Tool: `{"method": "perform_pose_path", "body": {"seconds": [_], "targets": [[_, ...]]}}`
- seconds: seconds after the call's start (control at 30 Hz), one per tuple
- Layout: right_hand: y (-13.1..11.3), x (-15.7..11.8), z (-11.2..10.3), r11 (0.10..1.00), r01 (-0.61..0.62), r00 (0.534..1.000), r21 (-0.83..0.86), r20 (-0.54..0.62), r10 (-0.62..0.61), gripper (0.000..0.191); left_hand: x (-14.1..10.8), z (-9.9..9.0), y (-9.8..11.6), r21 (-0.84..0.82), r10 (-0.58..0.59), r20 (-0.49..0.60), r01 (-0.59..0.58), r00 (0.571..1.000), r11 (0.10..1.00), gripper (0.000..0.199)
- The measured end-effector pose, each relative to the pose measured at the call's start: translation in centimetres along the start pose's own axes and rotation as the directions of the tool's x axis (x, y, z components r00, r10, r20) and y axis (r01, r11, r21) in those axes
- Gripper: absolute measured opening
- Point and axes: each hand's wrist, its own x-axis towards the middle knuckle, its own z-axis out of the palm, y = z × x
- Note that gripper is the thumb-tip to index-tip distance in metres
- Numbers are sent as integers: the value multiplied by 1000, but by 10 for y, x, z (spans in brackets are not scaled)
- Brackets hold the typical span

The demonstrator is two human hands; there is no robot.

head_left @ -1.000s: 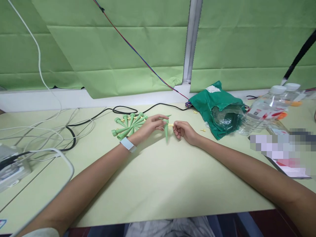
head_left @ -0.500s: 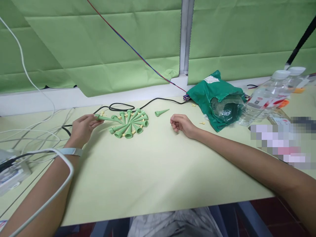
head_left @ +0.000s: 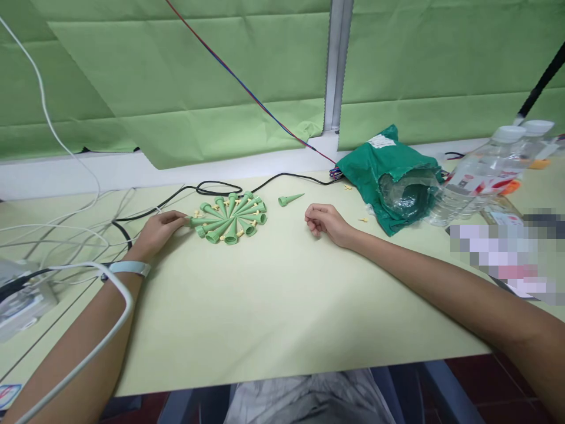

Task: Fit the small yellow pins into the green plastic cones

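Several green cones lie in a ring (head_left: 231, 231), tips pointing to the middle and wide ends outward, with small yellow pieces between them. My left hand (head_left: 164, 228) pinches the wide end of a green cone (head_left: 193, 221) at the ring's left side, its tip towards the centre. A single green cone (head_left: 290, 200) lies apart, to the right of the ring. My right hand (head_left: 324, 224) rests on the table with its fingers curled; whether anything is inside them is hidden.
A torn green bag (head_left: 388, 176) lies at the back right, with small yellow pieces (head_left: 362, 219) near it. Clear bottles (head_left: 479, 171) stand farther right. Cables (head_left: 119, 224) run along the left and back. A white cable (head_left: 129, 303) crosses above my left forearm.
My left hand has moved slightly right and down with the green cone, bringing it into the ring's left side. My right hand has stayed in place.
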Motion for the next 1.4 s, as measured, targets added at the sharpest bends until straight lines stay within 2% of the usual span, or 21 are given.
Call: {"method": "perform_pose_path", "body": {"seconds": [0.17, 0.33, 0.5, 0.7, 0.97, 1.13, 1.27, 1.33, 1.4], "targets": [[0, 0, 0, 1000, 2, 1000, -15, 2, -2, 21, 1, -1, -5, 23, 12, 84, -14, 996, 1000, 32], [0, 0, 0, 1000, 1, 1000, -20, 6, -1, 20, -1, -1, -1, 7, 44, 110, -45, 993, 999, 39], [-1, 0, 2, 1000, -8, 1000, -23, -1, 8, 19, -2, 0, 4, 41, 43, 94, -47, 995, 998, 44], [-2, -2, 2, 1000, -7, 1000, -27, 0, 7, 20, -4, 0, 3, -5, 64, 68, -63, 996, 998, 36], [-1, -2, 2, 999, -6, 1000, -37, 13, 6, 20, -5, 2, 2, -78, -2, 72, 8, 997, 997, 35], [3, -2, 2, 996, 28, 999, -81, 23, -26, 21, -4, 2, 3, -93, 47, 33, -43, 998, 995, 27], [4, -5, 4, 989, 49, 998, -140, 42, -43, 20, -8, 7, 24, -85, 123, -96, -131, 988, 988, 27], [5, -7, 6, 978, 66, 997, -196, 59, -56, 19, -12, 13, 47, -34, 201, -176, -210, 964, 977, 27], [6, -9, 8, 959, 100, 993, -263, 92, -79, 18, -14, 25, 75, 40, 316, -204, -314, 927, 948, 27]]}}
